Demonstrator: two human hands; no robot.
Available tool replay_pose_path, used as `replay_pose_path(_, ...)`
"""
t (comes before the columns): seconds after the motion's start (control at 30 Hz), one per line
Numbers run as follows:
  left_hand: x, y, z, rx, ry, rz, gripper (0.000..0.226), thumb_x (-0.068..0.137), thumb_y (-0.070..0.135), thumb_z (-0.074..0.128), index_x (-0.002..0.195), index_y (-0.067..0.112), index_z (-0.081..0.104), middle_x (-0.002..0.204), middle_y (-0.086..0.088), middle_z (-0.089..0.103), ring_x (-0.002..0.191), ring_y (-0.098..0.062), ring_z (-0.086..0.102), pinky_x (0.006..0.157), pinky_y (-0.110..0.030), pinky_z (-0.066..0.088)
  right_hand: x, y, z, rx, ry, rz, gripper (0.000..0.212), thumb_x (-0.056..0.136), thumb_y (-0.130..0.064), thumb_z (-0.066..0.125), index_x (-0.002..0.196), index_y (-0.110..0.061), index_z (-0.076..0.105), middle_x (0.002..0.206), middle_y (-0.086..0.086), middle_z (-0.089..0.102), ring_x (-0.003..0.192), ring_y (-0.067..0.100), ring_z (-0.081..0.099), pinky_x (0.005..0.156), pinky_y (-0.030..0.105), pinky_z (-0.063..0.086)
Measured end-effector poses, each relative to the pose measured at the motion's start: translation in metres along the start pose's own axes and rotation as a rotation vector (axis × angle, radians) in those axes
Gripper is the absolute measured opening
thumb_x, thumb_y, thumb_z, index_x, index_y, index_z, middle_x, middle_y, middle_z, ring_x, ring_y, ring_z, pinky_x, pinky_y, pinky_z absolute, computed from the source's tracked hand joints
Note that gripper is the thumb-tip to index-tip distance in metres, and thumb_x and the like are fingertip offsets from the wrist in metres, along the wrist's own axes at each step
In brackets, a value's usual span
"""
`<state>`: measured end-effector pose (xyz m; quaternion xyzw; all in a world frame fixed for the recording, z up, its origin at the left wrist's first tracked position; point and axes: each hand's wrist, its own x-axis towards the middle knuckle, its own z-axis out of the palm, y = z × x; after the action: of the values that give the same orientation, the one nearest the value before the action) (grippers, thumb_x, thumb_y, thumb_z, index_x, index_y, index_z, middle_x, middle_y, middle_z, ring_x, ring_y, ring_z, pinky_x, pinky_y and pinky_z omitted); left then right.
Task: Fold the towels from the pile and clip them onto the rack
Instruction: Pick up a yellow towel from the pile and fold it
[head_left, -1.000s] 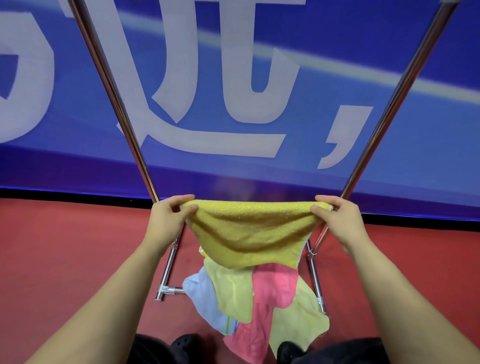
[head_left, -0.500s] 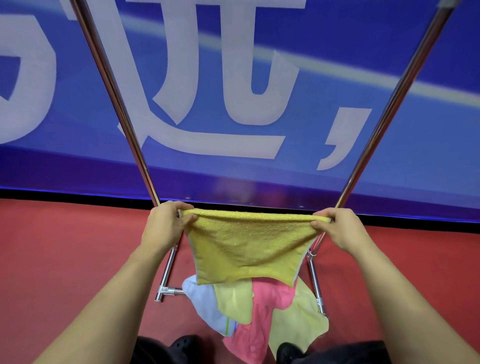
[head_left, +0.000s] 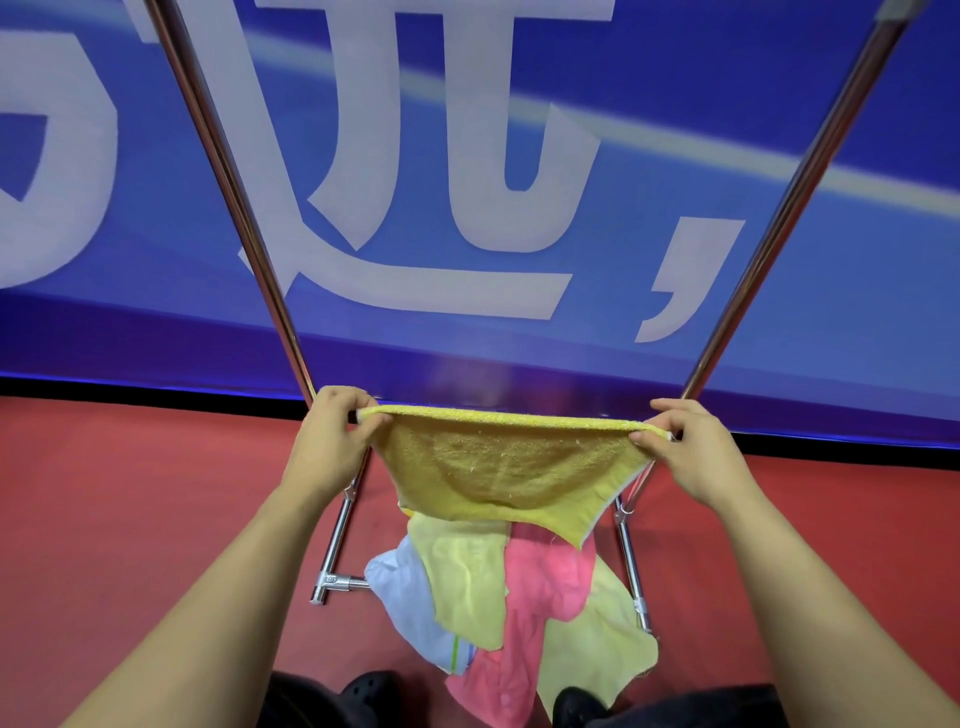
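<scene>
A yellow terry towel (head_left: 498, 467) hangs stretched between my hands, its top edge taut and level. My left hand (head_left: 327, 441) pinches its left top corner; my right hand (head_left: 696, 452) pinches the right top corner. Below it on the red floor lies the pile of towels (head_left: 509, 613): pale blue, light yellow and pink ones overlapping. The chrome rack (head_left: 234, 197) rises behind, its two poles slanting up on either side of the towel. No clips show in the frame.
A blue banner with large white characters (head_left: 467, 182) stands behind the rack. The rack's foot bars (head_left: 335, 577) rest on the red floor (head_left: 130, 519) beside the pile. Black shoes (head_left: 374, 696) show at the bottom edge.
The towel's lower part has swung up from a loose sag to a shorter, flatter hang. Both hands stayed at its top corners and drew the edge taut.
</scene>
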<state>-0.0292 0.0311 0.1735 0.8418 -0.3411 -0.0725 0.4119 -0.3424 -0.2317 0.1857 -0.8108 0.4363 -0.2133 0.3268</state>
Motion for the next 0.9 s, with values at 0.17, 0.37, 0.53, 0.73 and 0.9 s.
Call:
replay_pose_path(0.17, -0.004, 0.001, -0.005, -0.497, 0.011, -0.171, 0.022, 0.088, 0.027, 0.08, 0.089, 0.007, 0.07, 0.079, -0.003, 0.073, 0.076, -0.012, 0.066, 0.072, -0.034, 0.052, -0.004, -0.004, -0.01, 0.403, 0.021, 0.087, 0.013, 0.083, -0.021, 0.083, 0.086, -0.011, 0.075, 0.081, 0.002, 0.076, 0.076, 0.011, 0.067, 0.077, 0.027, 0.049)
replay_pose_path(0.37, -0.002, 0.01, -0.008, -0.758, 0.146, -0.202, 0.007, 0.092, 0.017, 0.075, 0.093, 0.01, 0.075, 0.074, 0.004, 0.076, 0.07, -0.006, 0.071, 0.067, -0.02, 0.058, -0.004, -0.01, -0.01, 0.717, 0.067, 0.193, 0.015, 0.081, -0.016, 0.083, 0.079, -0.008, 0.071, 0.071, 0.006, 0.07, 0.062, 0.013, 0.061, 0.058, 0.018, 0.055)
replay_pose_path(0.53, -0.002, 0.01, -0.007, -0.748, 0.174, -0.222, 0.007, 0.095, 0.016, 0.072, 0.095, 0.009, 0.074, 0.067, 0.008, 0.074, 0.061, -0.002, 0.067, 0.059, -0.019, 0.057, -0.003, -0.012, -0.007, 0.866, 0.046, 0.217, 0.008, 0.094, -0.005, 0.067, 0.094, 0.001, 0.072, 0.079, 0.0, 0.076, 0.079, 0.012, 0.072, 0.077, 0.02, 0.061)
replay_pose_path(0.73, -0.003, 0.012, -0.004, -0.699, 0.214, -0.287, 0.014, 0.093, 0.02, 0.075, 0.095, 0.006, 0.075, 0.073, 0.003, 0.073, 0.061, -0.002, 0.067, 0.055, -0.022, 0.057, -0.004, -0.015, -0.004, 0.73, 0.098, 0.205, 0.007, 0.094, -0.012, 0.07, 0.095, -0.007, 0.074, 0.07, -0.003, 0.075, 0.066, 0.006, 0.068, 0.062, 0.014, 0.056)
replay_pose_path(0.9, -0.002, 0.02, 0.005, -0.734, 0.267, -0.347, 0.019, 0.092, 0.02, 0.076, 0.097, 0.001, 0.074, 0.074, 0.0, 0.07, 0.066, -0.011, 0.064, 0.068, -0.036, 0.058, -0.005, -0.03, -0.001, 0.749, 0.16, 0.2, 0.014, 0.093, -0.013, 0.072, 0.099, 0.0, 0.073, 0.075, 0.006, 0.075, 0.063, 0.006, 0.071, 0.061, 0.022, 0.061)
